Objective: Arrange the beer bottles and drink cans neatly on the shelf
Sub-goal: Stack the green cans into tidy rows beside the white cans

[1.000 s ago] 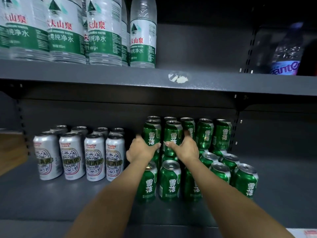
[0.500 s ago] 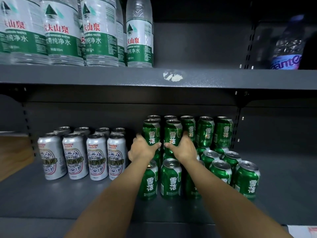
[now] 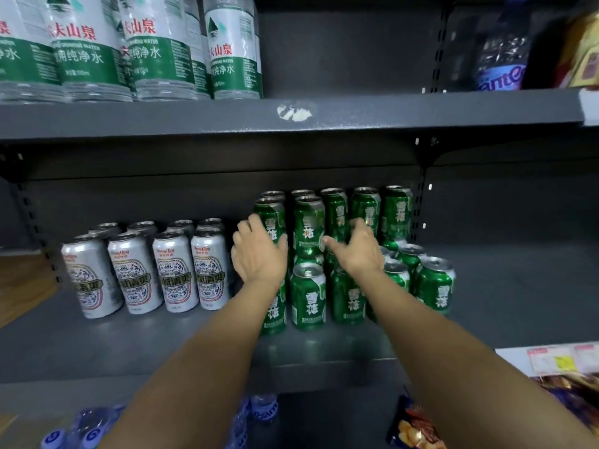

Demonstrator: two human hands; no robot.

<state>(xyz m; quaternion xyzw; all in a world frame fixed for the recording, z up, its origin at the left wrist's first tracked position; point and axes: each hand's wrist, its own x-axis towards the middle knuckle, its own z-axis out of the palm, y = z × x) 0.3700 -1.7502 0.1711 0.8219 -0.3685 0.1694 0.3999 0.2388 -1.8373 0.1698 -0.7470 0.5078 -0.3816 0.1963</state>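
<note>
A: Two groups of cans stand on the middle shelf (image 3: 129, 345). The silver cans (image 3: 136, 270) on the left are in straight rows, upright and touching, so I judge this part as finished.

B: And the green cans (image 3: 308, 296)?

A: They are to the right of the silver ones, stacked in two layers at the back, with one layer in front. The upper layer makes a fairly even line along the back wall. On the right side, some lower cans (image 3: 434, 286) stand a little out of line, in a loose diagonal. I think this part is left to do.

B: What are the hands doing?

A: The left hand (image 3: 259, 251) has its fingers rather straight and rests against the upper green can (image 3: 270, 222) at the left end of the stack. The right hand (image 3: 359, 251) is spread, with thumb pointing left, near the next upper cans. Whether it touches them, I cannot say surely; the view is soft there. Neither hand grips anything.

B: Any beer bottles?

A: I see none on this shelf. Only water bottles (image 3: 97, 47) stand on the shelf above.
</note>
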